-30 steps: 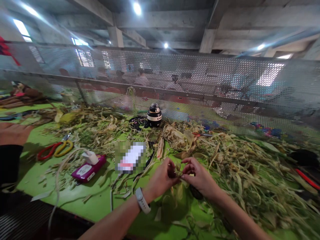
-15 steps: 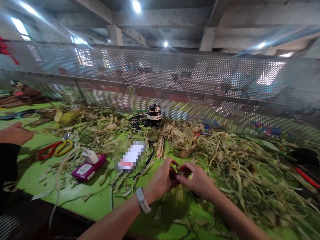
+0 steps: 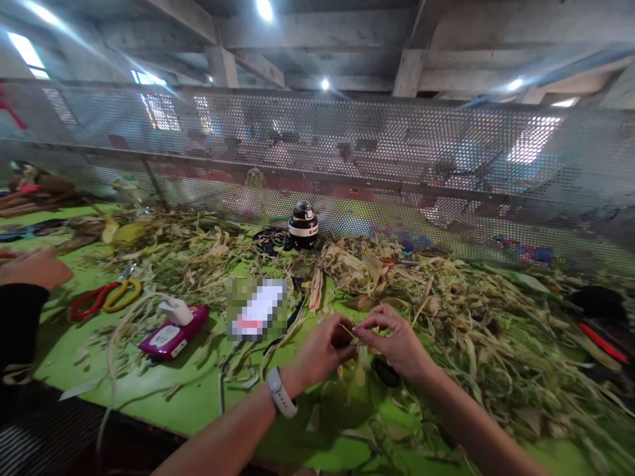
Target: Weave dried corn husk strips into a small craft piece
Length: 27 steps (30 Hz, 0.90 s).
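Over the green table, my left hand (image 3: 325, 349), with a white band on its wrist, is closed in a pinch. Its fingertips meet those of my right hand (image 3: 393, 340), also pinched. Between them is a thin pale dried leaf strip (image 3: 362, 365) that hangs below the fingers; its upper part is mostly hidden. Under my right hand lies a dark oval object (image 3: 385, 372) whose kind I cannot make out. A large heap of dried leaf strips (image 3: 476, 350) spreads to the right of my hands.
Left of my hands are a phone (image 3: 260, 309), blurred out, a purple power block (image 3: 173, 334) with a white charger, and red-and-yellow-handled scissors (image 3: 122, 295). A black jar (image 3: 303, 227) stands near the perforated metal screen (image 3: 347, 165). A co-worker's hand (image 3: 40, 269) is at far left.
My right hand has uncurled somewhat and shifted up and right, its fingers straighter in the pinch. The dark oval object beneath it now shows. The co-worker's hand has moved a little.
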Each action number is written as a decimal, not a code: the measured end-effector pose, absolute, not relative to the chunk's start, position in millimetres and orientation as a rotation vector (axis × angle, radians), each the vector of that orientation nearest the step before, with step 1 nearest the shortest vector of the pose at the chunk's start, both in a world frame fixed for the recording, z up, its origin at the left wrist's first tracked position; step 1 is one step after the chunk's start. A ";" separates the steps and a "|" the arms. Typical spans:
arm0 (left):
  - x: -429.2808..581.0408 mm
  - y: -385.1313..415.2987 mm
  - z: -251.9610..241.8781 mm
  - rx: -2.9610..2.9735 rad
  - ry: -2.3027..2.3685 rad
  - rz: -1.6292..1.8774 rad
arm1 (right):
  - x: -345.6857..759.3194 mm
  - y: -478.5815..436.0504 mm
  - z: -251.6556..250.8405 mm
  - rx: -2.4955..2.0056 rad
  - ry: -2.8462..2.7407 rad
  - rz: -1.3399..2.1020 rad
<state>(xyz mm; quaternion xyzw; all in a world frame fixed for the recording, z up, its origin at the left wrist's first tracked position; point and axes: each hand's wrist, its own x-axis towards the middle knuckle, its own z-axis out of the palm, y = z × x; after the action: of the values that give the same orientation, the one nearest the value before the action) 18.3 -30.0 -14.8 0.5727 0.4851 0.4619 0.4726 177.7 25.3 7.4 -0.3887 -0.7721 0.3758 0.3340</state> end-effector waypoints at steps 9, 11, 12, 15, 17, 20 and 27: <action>22.9 -32.6 -21.1 1.262 0.885 0.832 | 173.5 26.0 9.2 -0.847 -1.892 1.045; 23.1 -35.5 -16.2 1.331 0.783 0.742 | 172.9 24.6 11.0 -0.864 -1.867 1.069; 22.9 -36.9 -13.2 1.377 0.762 0.709 | 172.7 23.9 11.3 -0.881 -1.839 1.120; 20.9 -39.7 -6.9 1.456 0.745 0.642 | 172.8 21.9 10.8 -0.965 -1.677 1.412; 19.0 -40.4 -6.7 1.431 0.733 0.609 | 173.3 21.0 11.0 -1.004 -1.563 1.561; 16.3 -40.7 -9.3 1.328 0.682 0.561 | 174.4 20.3 14.5 -0.972 -1.483 1.595; 18.5 -41.0 -11.9 1.145 0.523 0.575 | 176.0 20.7 23.0 -0.918 -1.450 1.567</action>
<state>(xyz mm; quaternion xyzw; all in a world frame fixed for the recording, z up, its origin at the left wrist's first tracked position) 18.5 -41.0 -11.9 0.5279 0.2412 0.2649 0.7700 176.0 20.7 23.0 -0.3626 -0.5723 0.6188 0.3975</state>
